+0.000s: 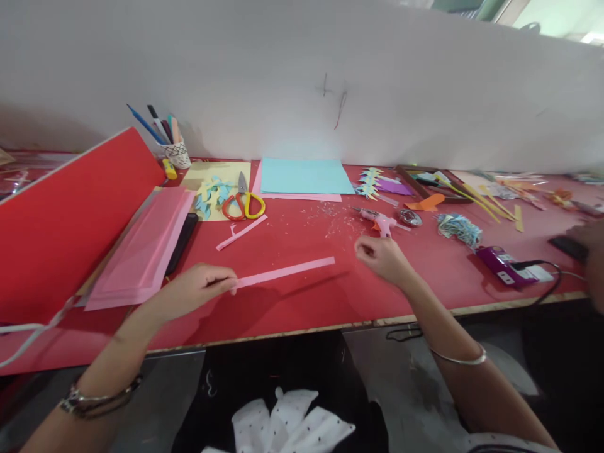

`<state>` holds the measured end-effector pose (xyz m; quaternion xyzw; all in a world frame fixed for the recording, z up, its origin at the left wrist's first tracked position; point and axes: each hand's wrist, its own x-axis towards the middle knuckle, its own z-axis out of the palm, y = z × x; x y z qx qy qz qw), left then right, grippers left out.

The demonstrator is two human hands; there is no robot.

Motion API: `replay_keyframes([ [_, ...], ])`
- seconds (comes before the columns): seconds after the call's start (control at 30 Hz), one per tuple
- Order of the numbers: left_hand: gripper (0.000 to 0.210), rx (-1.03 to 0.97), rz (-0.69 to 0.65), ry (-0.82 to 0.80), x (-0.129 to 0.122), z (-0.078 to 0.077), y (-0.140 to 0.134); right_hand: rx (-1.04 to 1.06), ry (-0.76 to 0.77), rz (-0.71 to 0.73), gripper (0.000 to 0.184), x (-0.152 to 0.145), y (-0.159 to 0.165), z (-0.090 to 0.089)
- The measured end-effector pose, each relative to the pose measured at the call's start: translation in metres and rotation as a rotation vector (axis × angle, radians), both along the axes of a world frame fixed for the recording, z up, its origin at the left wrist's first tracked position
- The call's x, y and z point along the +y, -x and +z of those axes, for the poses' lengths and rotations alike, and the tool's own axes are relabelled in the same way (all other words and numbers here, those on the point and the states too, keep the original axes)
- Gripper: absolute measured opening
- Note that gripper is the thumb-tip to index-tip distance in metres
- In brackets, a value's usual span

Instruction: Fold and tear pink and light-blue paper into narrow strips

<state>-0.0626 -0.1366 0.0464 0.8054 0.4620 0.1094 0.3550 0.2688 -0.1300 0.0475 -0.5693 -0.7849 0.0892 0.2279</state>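
Pinched between the thumb and fingers of my left hand (202, 286) is one end of a pink paper strip (287, 272), which stretches to the right above the table. My right hand (380, 257) is closed, its fingertips curled in, beyond the strip's free end. Anything inside those fingers is too small or hidden to make out. Just behind that hand lies a pink glue gun (376, 220), its handle partly covered. Another pink strip with a torn piece (241, 233) rests near the scissors (243, 200), which have red and yellow handles.
Pink sheets (141, 251) lean by a red board (75, 220) on the left. A pen cup (177, 153), blue paper (304, 176) and a tray (436, 184) stand along the wall. To the right are a purple power box (504, 267) and another person's hand (589, 236).
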Motion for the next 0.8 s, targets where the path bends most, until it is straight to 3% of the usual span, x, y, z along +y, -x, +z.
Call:
replay_keyframes([
  [0.07,0.036,0.028,-0.015,-0.022,0.001,0.003,-0.004,0.063,-0.083,0.050,0.015,-0.004,0.012,0.006],
  [0.13,0.036,0.053,-0.061,-0.040,0.002,0.005,-0.011,0.066,-0.107,0.208,0.017,-0.009,0.034,0.011],
  [0.27,0.035,0.099,-0.101,-0.103,0.002,0.007,-0.021,-0.097,0.122,0.513,0.017,-0.014,0.076,0.018],
  [0.37,0.033,0.126,-0.071,-0.151,-0.001,0.009,-0.025,-0.170,0.266,0.518,0.022,-0.011,0.089,0.021],
  [0.5,0.030,0.166,-0.092,-0.252,-0.006,0.009,-0.039,-0.140,0.313,0.483,0.020,-0.008,0.096,0.020],
  [0.67,0.027,0.485,-0.188,-0.617,-0.008,0.003,-0.060,-0.065,0.334,0.470,0.021,-0.008,0.102,0.020],
  [0.8,0.025,0.513,-0.227,-0.821,-0.005,-0.006,-0.055,0.063,0.392,0.493,0.023,-0.007,0.092,0.023],
])
